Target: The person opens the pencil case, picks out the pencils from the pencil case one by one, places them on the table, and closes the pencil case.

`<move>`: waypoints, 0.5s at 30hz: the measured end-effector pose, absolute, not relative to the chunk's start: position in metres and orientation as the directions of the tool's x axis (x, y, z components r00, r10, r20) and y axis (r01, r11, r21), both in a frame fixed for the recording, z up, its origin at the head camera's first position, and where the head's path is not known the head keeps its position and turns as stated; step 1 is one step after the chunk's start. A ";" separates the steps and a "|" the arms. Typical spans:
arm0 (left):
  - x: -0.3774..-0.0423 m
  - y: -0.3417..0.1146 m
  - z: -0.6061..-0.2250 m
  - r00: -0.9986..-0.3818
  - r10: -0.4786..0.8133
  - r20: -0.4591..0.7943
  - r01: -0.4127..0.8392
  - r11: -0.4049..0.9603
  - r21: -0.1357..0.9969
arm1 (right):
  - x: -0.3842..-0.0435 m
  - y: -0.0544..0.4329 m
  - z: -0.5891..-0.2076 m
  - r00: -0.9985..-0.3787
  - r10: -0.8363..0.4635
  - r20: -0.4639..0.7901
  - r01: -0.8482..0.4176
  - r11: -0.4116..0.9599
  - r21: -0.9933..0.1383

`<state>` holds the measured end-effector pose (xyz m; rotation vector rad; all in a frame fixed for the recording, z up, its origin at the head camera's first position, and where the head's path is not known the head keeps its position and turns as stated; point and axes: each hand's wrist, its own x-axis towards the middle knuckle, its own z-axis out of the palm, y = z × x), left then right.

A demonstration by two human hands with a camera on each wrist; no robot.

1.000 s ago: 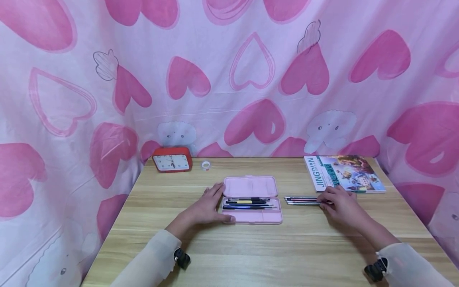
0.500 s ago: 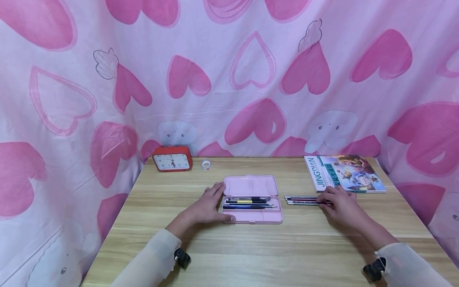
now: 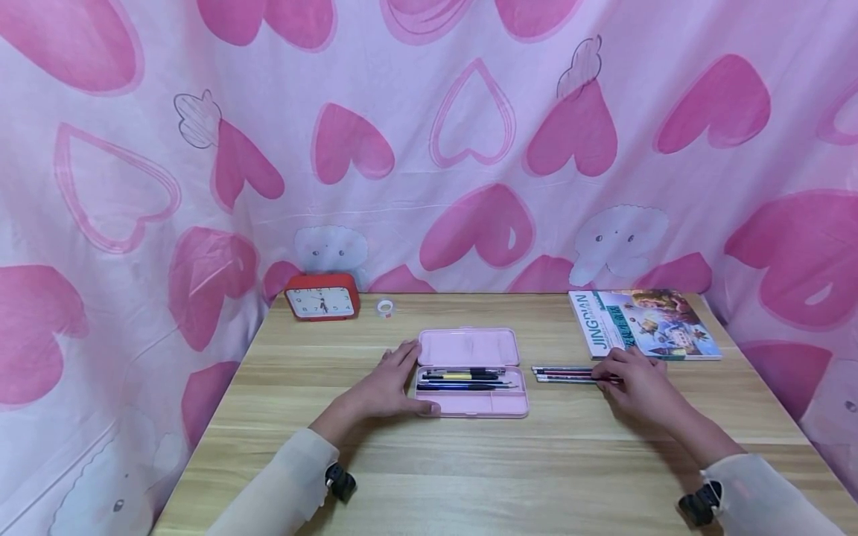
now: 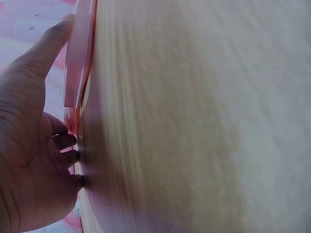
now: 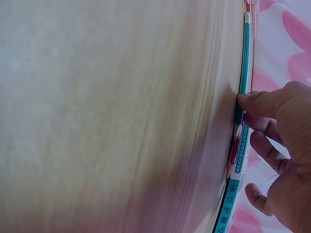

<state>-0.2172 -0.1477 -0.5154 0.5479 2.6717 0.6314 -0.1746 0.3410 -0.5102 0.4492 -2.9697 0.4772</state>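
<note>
Right grip (image 3: 635,378): pinching pencils (image 3: 564,374), one end hidden in head view. Left grip (image 3: 383,385): spread, touching pencil case (image 3: 459,403).

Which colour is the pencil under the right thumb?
Teal green, with a white end; the pencil shows best in the right wrist view.

The place looked like a study corner of a homely kind, though whether it stood in a home could not be told for certain. A wood-grain surface (image 3: 469,469) carried an open pink pencil case (image 3: 456,404), pencils (image 3: 563,374), a red desk clock (image 3: 323,301), a roll of tape (image 3: 385,313) and an Andersen fairy-tale book (image 3: 646,327). Behind it and along both sides hung pink heart-print fabric (image 3: 469,223), hiding any room beyond.
</note>
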 end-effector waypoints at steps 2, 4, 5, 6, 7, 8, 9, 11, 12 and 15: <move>-0.218 -0.148 -0.516 -0.870 0.436 -0.233 0.285 0.827 0.485 | -0.175 0.340 -0.510 -0.953 -0.269 0.141 -0.300 0.907 -0.296; -0.218 -0.148 -0.517 -0.871 0.432 -0.234 0.280 0.828 0.485 | -0.175 0.340 -0.510 -0.955 -0.264 0.138 -0.294 0.907 -0.303; -0.218 -0.148 -0.517 -0.872 0.430 -0.235 0.278 0.829 0.485 | -0.175 0.339 -0.510 -0.956 -0.261 0.135 -0.290 0.906 -0.307; -0.218 -0.148 -0.517 -0.873 0.428 -0.235 0.276 0.829 0.486 | -0.175 0.339 -0.510 -0.957 -0.258 0.132 -0.287 0.907 -0.309; -0.217 -0.147 -0.517 -0.873 0.426 -0.236 0.273 0.830 0.486 | -0.175 0.338 -0.510 -0.958 -0.256 0.130 -0.284 0.906 -0.313; -0.217 -0.147 -0.517 -0.874 0.424 -0.236 0.272 0.831 0.486 | -0.175 0.338 -0.509 -0.959 -0.255 0.127 -0.283 0.905 -0.318; -0.217 -0.147 -0.516 -0.874 0.423 -0.237 0.271 0.831 0.485 | -0.175 0.337 -0.508 -0.959 -0.255 0.125 -0.282 0.903 -0.324; -0.216 -0.147 -0.515 -0.874 0.424 -0.236 0.272 0.831 0.485 | -0.177 0.334 -0.507 -0.957 -0.260 0.129 -0.289 0.898 -0.331; -0.216 -0.147 -0.515 -0.874 0.425 -0.235 0.274 0.831 0.485 | -0.178 0.333 -0.506 -0.955 -0.264 0.131 -0.294 0.895 -0.337; -0.215 -0.147 -0.513 -0.873 0.427 -0.236 0.274 0.830 0.486 | -0.181 0.326 -0.501 -0.945 -0.289 0.154 -0.325 0.884 -0.336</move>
